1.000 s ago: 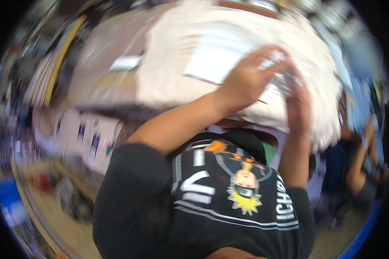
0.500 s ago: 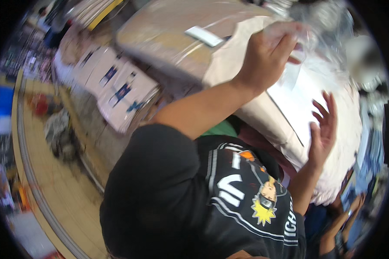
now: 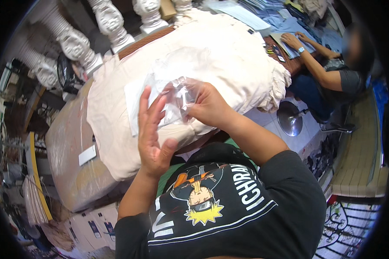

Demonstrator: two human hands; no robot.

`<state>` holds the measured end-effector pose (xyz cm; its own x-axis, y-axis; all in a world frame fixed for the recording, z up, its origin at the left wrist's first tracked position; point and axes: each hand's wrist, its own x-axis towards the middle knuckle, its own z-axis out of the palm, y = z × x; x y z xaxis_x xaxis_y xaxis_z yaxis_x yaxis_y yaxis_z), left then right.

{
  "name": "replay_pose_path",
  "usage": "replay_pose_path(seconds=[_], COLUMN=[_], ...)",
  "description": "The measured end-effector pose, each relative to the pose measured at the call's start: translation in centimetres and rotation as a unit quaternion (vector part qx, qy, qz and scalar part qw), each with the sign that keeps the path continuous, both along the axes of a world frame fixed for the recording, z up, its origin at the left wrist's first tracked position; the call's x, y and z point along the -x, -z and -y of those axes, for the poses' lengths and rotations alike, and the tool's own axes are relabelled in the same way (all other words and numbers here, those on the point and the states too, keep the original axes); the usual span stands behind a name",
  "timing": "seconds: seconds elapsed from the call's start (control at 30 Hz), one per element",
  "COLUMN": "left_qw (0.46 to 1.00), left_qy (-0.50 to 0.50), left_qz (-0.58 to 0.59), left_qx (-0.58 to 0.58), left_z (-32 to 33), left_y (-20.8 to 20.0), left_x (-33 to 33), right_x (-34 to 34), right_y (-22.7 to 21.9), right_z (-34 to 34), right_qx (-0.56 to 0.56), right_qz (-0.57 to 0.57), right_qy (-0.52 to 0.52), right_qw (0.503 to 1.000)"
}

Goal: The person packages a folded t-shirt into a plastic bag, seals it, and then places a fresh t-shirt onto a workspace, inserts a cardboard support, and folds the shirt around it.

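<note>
My right hand point(image 3: 209, 105) pinches a crumpled clear plastic bag point(image 3: 181, 97) above the cream cloth pile. Its fingertips are partly hidden behind or inside the shiny film. Next to it my left hand point(image 3: 152, 134) is raised with fingers stretched and thumb apart, holding nothing. The left fingertips are close to the bag; whether they touch it I cannot tell. Below both hands lies a white sheet point(image 3: 134, 105), partly covered by the bag. Under that spreads a thick stack of cream fabric or garments point(image 3: 242, 64) on the table.
A plastic-wrapped bale point(image 3: 73, 146) with a small white card point(image 3: 87, 155) stands at left. White ornate pedestals point(image 3: 112, 26) line the far side. At right a seated person point(image 3: 328, 77) handles blue cloth near a round metal stool base point(image 3: 291, 118). Folded pink garments point(image 3: 88, 228) lie lower left.
The view has swung to the right, bringing in the seated person and pedestals. My left hand, earlier raised at the plastic, is now open beside it; my right hand, earlier open, now grips the bag.
</note>
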<state>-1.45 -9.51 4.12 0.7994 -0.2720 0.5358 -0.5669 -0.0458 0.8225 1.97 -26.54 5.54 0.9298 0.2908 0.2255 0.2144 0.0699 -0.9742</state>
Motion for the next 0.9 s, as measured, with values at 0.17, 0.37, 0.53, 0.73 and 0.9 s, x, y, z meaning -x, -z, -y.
replay_pose_path(seconds=[0.17, 0.37, 0.53, 0.73, 0.9], left_qw=[0.994, 0.979, 0.993, 0.994, 0.972], left_qy=[-0.110, -0.183, -0.108, -0.091, -0.202], left_qz=[-0.010, -0.029, -0.009, -0.045, -0.080], left_qx=[0.011, -0.084, -0.049, 0.051, 0.084], left_z=[0.7, 0.5, 3.1, 4.0, -4.6], left_y=[1.3, 3.6, 2.1, 2.2, 0.8], left_x=[-1.0, -2.4, -3.5, -6.4, -12.9], right_x=[-1.9, -5.6, -5.0, -3.5, -4.8], right_y=[-0.7, -1.7, -0.7, 2.6, 0.4], right_z=[5.4, 14.6, 9.7, 2.6, 1.5], right_qx=[-0.045, -0.082, 0.089, 0.219, 0.233], right_qz=[0.012, 0.201, 0.293, 0.268, 0.262], right_qy=[0.128, 0.375, 0.281, 0.024, 0.042], right_qw=[0.991, 0.901, 0.909, 0.938, 0.936])
